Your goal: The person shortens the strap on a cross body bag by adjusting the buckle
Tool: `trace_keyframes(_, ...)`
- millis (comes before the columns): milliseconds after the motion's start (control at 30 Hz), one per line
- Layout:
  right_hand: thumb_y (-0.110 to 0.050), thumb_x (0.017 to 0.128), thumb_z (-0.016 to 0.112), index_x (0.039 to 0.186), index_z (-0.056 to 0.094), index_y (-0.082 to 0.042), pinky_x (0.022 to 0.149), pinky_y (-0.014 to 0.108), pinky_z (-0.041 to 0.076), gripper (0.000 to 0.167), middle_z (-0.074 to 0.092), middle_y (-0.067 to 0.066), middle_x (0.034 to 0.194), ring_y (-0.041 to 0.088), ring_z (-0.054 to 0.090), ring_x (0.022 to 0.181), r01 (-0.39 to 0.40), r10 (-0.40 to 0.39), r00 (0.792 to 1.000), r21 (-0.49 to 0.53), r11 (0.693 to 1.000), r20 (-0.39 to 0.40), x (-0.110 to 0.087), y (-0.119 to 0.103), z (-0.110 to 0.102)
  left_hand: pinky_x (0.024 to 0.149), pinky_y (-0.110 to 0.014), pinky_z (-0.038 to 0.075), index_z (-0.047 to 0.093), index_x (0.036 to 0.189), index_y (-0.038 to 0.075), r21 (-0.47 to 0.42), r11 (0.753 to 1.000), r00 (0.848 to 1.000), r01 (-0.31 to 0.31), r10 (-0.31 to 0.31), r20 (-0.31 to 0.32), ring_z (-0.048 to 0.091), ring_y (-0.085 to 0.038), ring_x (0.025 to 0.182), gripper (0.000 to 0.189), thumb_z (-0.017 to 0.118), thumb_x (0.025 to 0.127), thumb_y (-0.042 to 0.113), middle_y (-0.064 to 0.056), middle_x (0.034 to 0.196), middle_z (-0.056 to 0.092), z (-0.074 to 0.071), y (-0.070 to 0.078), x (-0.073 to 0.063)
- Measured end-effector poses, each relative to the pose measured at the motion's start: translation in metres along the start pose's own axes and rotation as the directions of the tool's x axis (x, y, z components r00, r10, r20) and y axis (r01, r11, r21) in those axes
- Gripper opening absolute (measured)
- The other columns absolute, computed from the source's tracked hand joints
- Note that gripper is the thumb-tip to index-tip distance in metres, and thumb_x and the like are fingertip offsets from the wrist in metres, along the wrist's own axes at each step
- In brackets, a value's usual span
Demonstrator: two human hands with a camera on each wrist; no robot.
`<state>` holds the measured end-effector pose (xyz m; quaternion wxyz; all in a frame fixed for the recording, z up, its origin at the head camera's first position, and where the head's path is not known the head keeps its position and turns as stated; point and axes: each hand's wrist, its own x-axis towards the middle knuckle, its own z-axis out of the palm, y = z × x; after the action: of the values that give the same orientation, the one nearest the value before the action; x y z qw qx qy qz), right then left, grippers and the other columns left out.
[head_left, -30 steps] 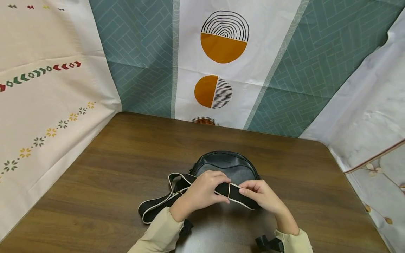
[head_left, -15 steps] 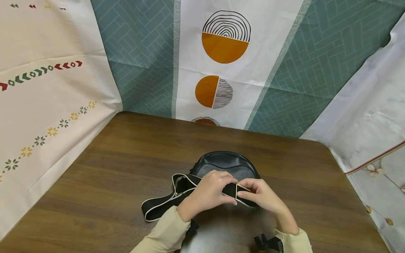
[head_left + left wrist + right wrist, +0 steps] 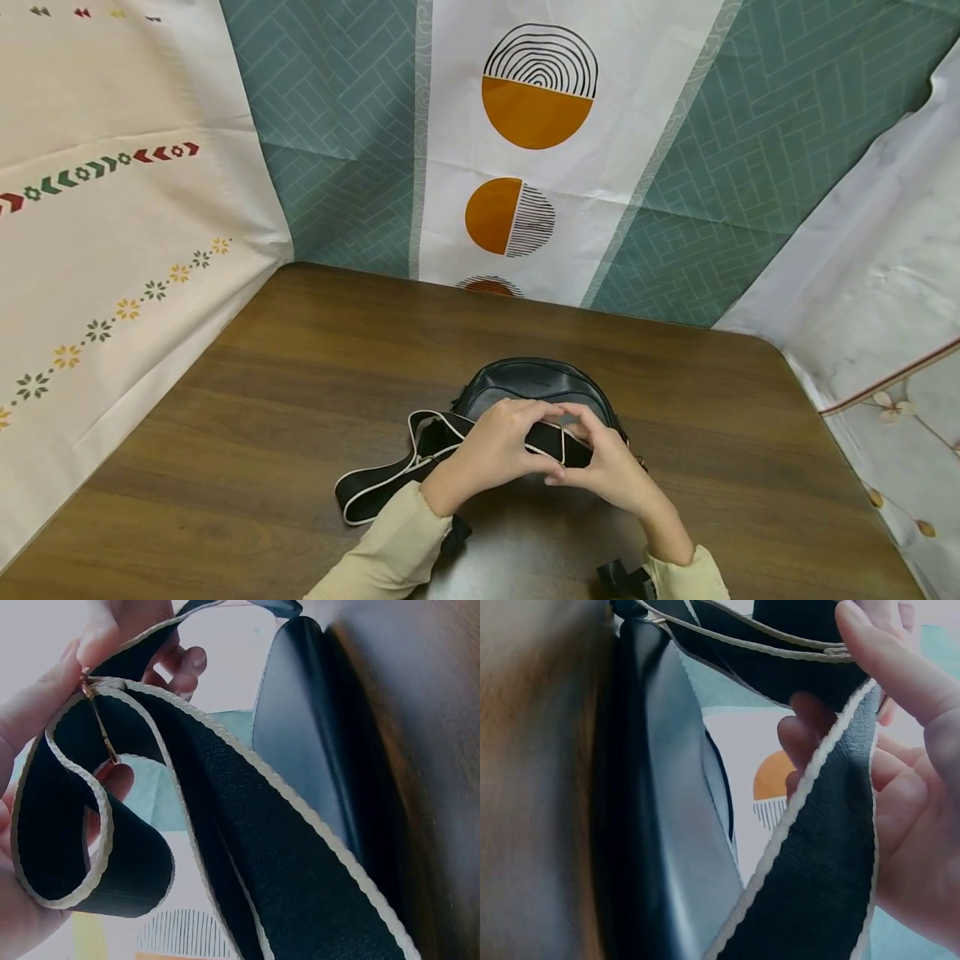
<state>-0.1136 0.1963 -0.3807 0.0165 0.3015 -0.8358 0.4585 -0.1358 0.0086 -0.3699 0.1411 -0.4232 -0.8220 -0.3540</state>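
Note:
A black bag [image 3: 543, 379] with a curved top lies on the table, partly hidden behind both hands. Its wide black strap [image 3: 378, 490] has cream braided edges and trails in loops to the left. On the strap sits a thin gold slider buckle [image 3: 562, 444]; the left wrist view shows the buckle [image 3: 100, 724] at the top of a small strap loop [image 3: 131, 859]. My left hand [image 3: 491, 446] grips the strap beside the buckle, thumb below and fingers above. From the other side my right hand [image 3: 611, 465] holds the strap at the buckle, its fingertips meeting the left hand's. Some fingers are hidden behind the strap.
The brown wooden table [image 3: 285, 375] extends around the bag. Patterned cloths hang behind it and at both sides, including a teal and white back cloth [image 3: 337, 150]. Dark wrist bands [image 3: 626, 579] show at the sleeves.
My left hand has shifted right along with the buckle and strap. My right hand has moved left, its thumb and index finger now reaching to the buckle beside the left fingertips.

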Motion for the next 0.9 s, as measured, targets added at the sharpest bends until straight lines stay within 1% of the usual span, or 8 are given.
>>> trace_keyframes(100,-0.012,0.063,0.080,0.121,0.046,-0.008,0.076,0.027,0.047,0.067,0.063,0.002,0.099,0.012,0.059,0.089,0.024,-0.025,0.999,-0.037,0.999,-0.028,0.001,0.001,0.002,0.080,-0.023,0.042,0.060,0.108,0.003,-0.062,0.998,1.000,0.001,-0.001,0.006,0.058,-0.012,0.088,0.059,0.080,0.060,0.032,-0.005,0.097,0.063,0.000,0.000,0.000)
trace_keyframes(200,-0.015,0.063,0.080,0.119,0.049,-0.006,0.086,0.028,0.042,0.065,0.059,0.006,0.112,0.015,0.054,0.103,0.022,-0.024,0.999,-0.046,0.999,-0.046,0.001,0.001,0.003,0.079,-0.019,0.042,0.059,0.108,0.003,-0.132,0.991,1.000,-0.003,0.002,-0.005,0.057,-0.012,0.089,0.058,0.081,0.060,0.027,-0.005,0.099,0.062,0.000,-0.001,-0.001)
trace_keyframes(433,-0.003,0.071,0.074,0.121,0.048,0.002,0.077,0.025,0.046,0.057,0.058,0.015,0.113,0.013,0.055,0.099,0.054,-0.053,0.996,0.026,0.998,-0.066,0.000,0.005,0.006,0.084,-0.021,0.040,0.051,0.115,0.000,-0.242,0.969,0.997,-0.048,0.032,-0.067,0.052,-0.017,0.096,0.069,0.083,0.059,0.024,-0.008,0.111,0.054,-0.001,-0.005,-0.002)
trace_keyframes(500,0.001,0.072,0.071,0.122,0.047,0.002,0.075,0.025,0.047,0.056,0.058,0.016,0.112,0.013,0.056,0.096,0.063,-0.059,0.996,0.049,0.997,-0.071,0.000,0.006,0.006,0.085,-0.023,0.041,0.048,0.118,0.001,-0.258,0.966,0.998,-0.032,0.016,-0.064,0.051,-0.019,0.100,0.072,0.083,0.060,0.024,-0.008,0.114,0.051,-0.003,-0.007,-0.003)
trace_keyframes(567,0.005,0.071,0.070,0.120,0.048,0.001,0.068,0.026,0.047,0.054,0.060,0.014,0.105,0.012,0.057,0.087,0.067,-0.061,0.995,0.070,0.995,-0.077,-0.001,0.007,0.007,0.085,-0.025,0.041,0.046,0.120,0.003,-0.275,0.961,0.999,0.004,-0.017,-0.048,0.050,-0.021,0.102,0.074,0.083,0.060,0.024,-0.007,0.116,0.050,-0.005,-0.009,-0.005)
trace_keyframes(633,0.006,0.071,0.069,0.118,0.049,-0.001,0.066,0.026,0.047,0.052,0.061,0.011,0.101,0.012,0.057,0.082,0.062,-0.055,0.995,0.082,0.995,-0.085,-0.001,0.006,0.007,0.086,-0.027,0.041,0.044,0.123,0.004,-0.280,0.959,0.998,0.045,-0.054,-0.025,0.050,-0.021,0.103,0.076,0.082,0.060,0.025,-0.007,0.118,0.050,-0.006,-0.011,-0.008)
trace_keyframes(733,0.007,0.070,0.067,0.115,0.049,-0.002,0.067,0.026,0.046,0.050,0.061,0.008,0.097,0.013,0.057,0.080,0.067,-0.058,0.994,0.090,0.994,-0.096,-0.001,0.006,0.008,0.087,-0.027,0.040,0.042,0.126,0.005,-0.279,0.955,0.995,0.096,-0.098,0.007,0.050,-0.020,0.103,0.080,0.083,0.060,0.024,-0.007,0.117,0.051,-0.007,-0.015,-0.011)
trace_keyframes(900,0.008,0.069,0.065,0.113,0.048,-0.002,0.068,0.026,0.046,0.048,0.060,0.006,0.095,0.013,0.057,0.080,0.079,-0.069,0.993,0.105,0.991,-0.097,-0.002,0.008,0.007,0.087,-0.027,0.040,0.039,0.129,0.004,-0.279,0.950,0.990,0.139,-0.135,0.034,0.049,-0.016,0.105,0.084,0.084,0.059,0.021,-0.007,0.119,0.051,-0.008,-0.019,-0.017)
